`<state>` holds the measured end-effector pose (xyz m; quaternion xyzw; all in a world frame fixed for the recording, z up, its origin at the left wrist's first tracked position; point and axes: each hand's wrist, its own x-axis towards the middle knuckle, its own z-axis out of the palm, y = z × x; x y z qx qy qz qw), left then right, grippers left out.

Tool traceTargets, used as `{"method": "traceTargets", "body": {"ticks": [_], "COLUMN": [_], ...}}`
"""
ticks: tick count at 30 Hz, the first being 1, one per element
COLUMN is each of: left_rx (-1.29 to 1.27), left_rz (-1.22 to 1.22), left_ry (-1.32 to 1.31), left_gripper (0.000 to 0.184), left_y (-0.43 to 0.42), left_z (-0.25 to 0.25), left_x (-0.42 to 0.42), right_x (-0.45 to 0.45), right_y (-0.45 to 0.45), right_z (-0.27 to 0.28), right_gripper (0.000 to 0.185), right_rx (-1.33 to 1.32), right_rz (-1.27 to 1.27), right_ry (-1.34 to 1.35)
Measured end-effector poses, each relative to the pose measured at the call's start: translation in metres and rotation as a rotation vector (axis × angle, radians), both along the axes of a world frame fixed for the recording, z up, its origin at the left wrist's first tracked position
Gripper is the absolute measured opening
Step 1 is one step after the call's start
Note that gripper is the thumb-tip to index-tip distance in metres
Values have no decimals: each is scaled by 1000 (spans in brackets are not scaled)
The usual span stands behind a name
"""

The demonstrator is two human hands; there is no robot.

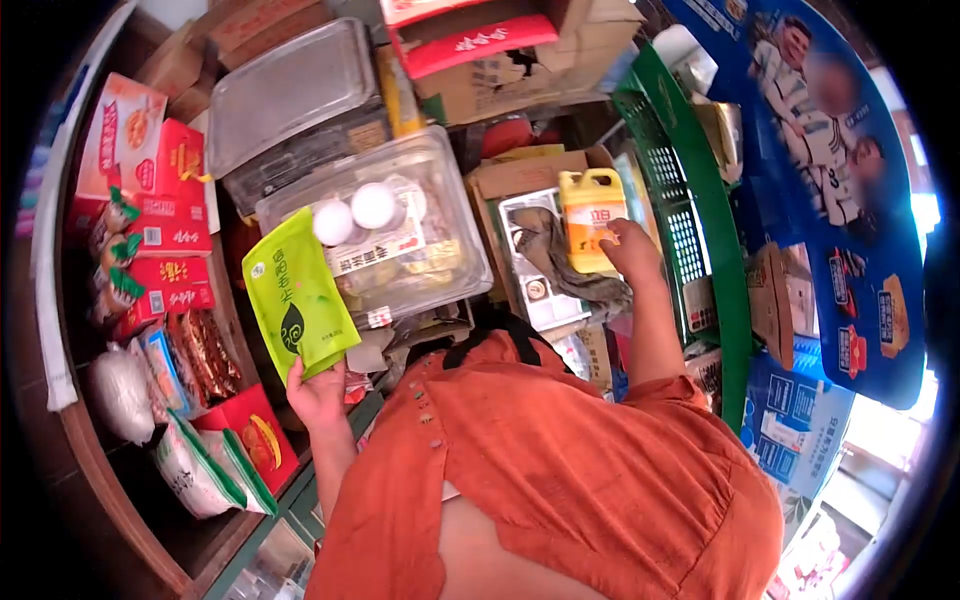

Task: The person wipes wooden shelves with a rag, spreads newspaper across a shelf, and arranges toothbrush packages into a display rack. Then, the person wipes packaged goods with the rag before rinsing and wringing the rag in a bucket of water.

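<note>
My left hand (318, 393) grips the lower edge of a bright green pouch (300, 295) with a dark leaf print and white lettering. The pouch is tilted in front of a clear plastic box. At the right side of a yellow jug (592, 215) with a moulded handle, my right hand (634, 252) has its bent fingers pressed against the jug; some fingers are hidden. A dark grey-brown cloth (548, 245) drapes below the jug and beneath the right hand.
A clear box (460, 215) bears two white round lids (374, 206). Another lidded container (295, 90) stands behind it. Red packages (178, 215) and bagged goods (190, 470) fill the left shelf. On the right are a green perforated basket (680, 190) and a blue printed board (850, 150).
</note>
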<state>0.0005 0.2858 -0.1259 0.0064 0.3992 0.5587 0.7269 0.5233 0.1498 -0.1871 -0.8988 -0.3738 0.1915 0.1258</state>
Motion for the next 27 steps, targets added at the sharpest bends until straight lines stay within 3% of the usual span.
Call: {"method": "traceTargets", "body": {"ticks": [4,8,11,14,17,19,21,22,23,24,25,26,27], "left_rx": [10,-111,-253,-213,-208,-196,-163,-158,-140,-122,-65,4,73], "left_rz": [-57,-280,-317,-354,-459,-618,-785,-868,-941,-1015,-1024,-1062,-1103], "left_ry": [-14,274,409,382,411,440,385,354,365,384,376,352,326], "left_gripper": [48,43,44,44,46,43,41,40,38,36,36,34,32], "left_y": [8,12,7,0,-13,-27,-30,-34,-34,-31,-22,-17,-8], "left_z": [-20,-19,-22,-25,-22,-18,-14,-7,0,9,18,28,36], "left_x": [1,-4,-18,-31,-27,-31,-23,-20,-15,-10,-4,0,7], "right_x": [1,-2,-13,-19,-37,-42,-49,-38,-48,-49,-52,-56,-54], "right_y": [-14,-8,-9,-34,-37,-46,-53,-84,-75,-61,-52,-29,-10], "right_z": [-20,-16,-25,-62,-57,-73,-65,-134,-99,-72,-54,-26,-10], "right_gripper": [39,39,45,47,48,47,64,76,77,67,53,44,42], "right_rx": [8,-299,-634,-504,-397,-279,-285,-310,-340,-415,-263,-298,-78], "right_rz": [76,-8,150,146,44,36,13,76,59,78,102,39,24], "right_ry": [-45,50,70,12,-34,-66,-37,-239,-97,44,-6,7,80]}}
